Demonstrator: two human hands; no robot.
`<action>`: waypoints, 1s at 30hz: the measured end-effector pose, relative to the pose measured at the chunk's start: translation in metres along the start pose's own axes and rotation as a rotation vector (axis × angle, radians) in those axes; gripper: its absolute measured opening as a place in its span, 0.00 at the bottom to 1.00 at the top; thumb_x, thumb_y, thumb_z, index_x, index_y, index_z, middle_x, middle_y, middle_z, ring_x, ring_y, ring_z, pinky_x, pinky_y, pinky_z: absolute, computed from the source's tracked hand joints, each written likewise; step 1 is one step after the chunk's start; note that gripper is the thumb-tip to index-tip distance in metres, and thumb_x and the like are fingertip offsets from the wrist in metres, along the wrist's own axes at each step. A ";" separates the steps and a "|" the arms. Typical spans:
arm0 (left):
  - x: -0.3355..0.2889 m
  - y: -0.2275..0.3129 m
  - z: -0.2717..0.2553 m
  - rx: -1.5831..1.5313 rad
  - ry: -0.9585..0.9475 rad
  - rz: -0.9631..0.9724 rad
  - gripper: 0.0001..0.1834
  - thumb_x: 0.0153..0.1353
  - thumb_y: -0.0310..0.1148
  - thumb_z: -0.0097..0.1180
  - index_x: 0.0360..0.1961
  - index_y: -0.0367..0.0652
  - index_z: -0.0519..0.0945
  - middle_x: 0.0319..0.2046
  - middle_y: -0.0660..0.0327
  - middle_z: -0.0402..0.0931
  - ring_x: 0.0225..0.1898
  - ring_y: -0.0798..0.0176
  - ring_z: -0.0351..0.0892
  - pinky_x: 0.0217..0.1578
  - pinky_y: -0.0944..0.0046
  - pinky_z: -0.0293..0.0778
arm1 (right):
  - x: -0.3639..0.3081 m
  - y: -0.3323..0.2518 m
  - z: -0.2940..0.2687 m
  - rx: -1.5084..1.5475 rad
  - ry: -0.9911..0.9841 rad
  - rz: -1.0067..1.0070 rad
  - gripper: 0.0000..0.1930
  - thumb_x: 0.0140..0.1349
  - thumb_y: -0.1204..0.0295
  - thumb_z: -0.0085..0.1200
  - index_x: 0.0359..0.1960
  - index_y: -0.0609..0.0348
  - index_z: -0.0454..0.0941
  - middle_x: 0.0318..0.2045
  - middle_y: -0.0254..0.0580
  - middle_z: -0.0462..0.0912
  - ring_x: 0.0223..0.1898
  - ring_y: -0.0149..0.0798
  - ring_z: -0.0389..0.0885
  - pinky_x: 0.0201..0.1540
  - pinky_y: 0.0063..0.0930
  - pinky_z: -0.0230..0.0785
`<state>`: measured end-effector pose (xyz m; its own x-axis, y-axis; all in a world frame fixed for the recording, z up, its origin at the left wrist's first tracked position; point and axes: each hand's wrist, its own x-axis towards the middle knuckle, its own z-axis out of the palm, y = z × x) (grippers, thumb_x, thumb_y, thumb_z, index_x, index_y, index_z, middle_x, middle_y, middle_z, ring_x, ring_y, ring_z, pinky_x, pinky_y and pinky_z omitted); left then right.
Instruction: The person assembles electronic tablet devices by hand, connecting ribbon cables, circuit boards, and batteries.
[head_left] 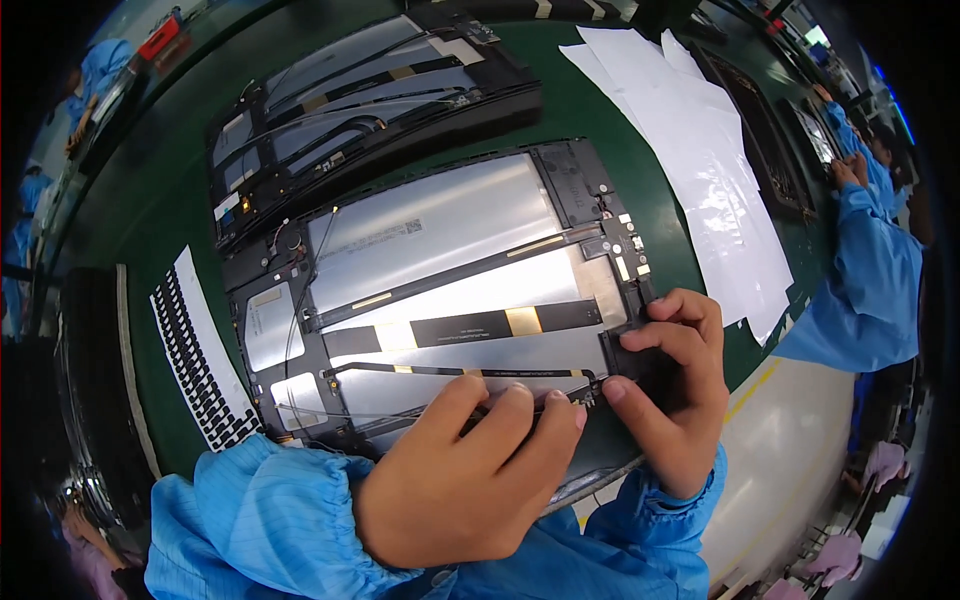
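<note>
An opened tablet-like device (440, 260) lies in front of me, its silver battery cells and black flat cables exposed. My left hand (470, 470) reaches over its near edge, palm down and fingers bent; the fingertips rest by a thin black flat cable (430, 371), beside small connectors. The left thumb, and whatever these fingers may pinch, is hidden. At the device's near right corner is my right hand (680, 390). Its thumb and forefinger are bent and visibly apart, touching the black frame below a small circuit board (622, 245).
Another opened device (370, 110) lies behind on the green table (590, 120). To the left is a white sheet (205, 350) with rows of black stickers; white papers (690, 150) lie at the right. A co-worker's blue sleeve (870, 270) shows beyond them.
</note>
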<state>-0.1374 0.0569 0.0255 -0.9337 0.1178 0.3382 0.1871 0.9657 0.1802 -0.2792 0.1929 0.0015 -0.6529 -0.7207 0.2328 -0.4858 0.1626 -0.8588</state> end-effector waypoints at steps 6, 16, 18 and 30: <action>0.000 0.000 0.001 0.035 -0.020 0.022 0.16 0.47 0.28 0.51 0.40 0.40 0.79 0.40 0.60 0.73 0.37 0.61 0.72 0.33 0.63 0.68 | 0.002 0.001 -0.002 -0.006 -0.017 -0.024 0.17 0.37 0.77 0.63 0.33 0.60 0.76 0.43 0.45 0.63 0.44 0.40 0.66 0.48 0.29 0.60; -0.004 0.010 -0.007 0.140 -0.200 0.050 0.23 0.46 0.31 0.56 0.45 0.33 0.74 0.44 0.53 0.69 0.46 0.55 0.69 0.42 0.56 0.66 | 0.000 0.005 0.007 -0.030 0.060 -0.130 0.16 0.38 0.77 0.63 0.34 0.58 0.75 0.41 0.44 0.67 0.45 0.41 0.67 0.48 0.29 0.60; -0.012 0.015 -0.023 0.129 -0.185 -0.075 0.28 0.45 0.33 0.59 0.49 0.34 0.71 0.46 0.52 0.68 0.47 0.53 0.68 0.45 0.54 0.64 | 0.002 0.007 0.006 0.112 0.051 -0.109 0.18 0.42 0.78 0.60 0.38 0.59 0.74 0.42 0.44 0.69 0.45 0.40 0.68 0.48 0.28 0.60; -0.118 -0.012 -0.023 0.046 -0.089 -0.740 0.52 0.50 0.55 0.56 0.59 0.21 0.47 0.59 0.29 0.46 0.64 0.36 0.42 0.56 0.33 0.37 | 0.006 0.015 0.007 -0.435 0.052 -0.110 0.23 0.60 0.64 0.49 0.52 0.69 0.65 0.53 0.56 0.65 0.55 0.52 0.61 0.59 0.38 0.47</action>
<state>-0.0225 0.0259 0.0041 -0.8324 -0.5501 0.0672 -0.5109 0.8086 0.2919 -0.2862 0.1864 -0.0131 -0.6068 -0.7165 0.3441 -0.7457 0.3633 -0.5585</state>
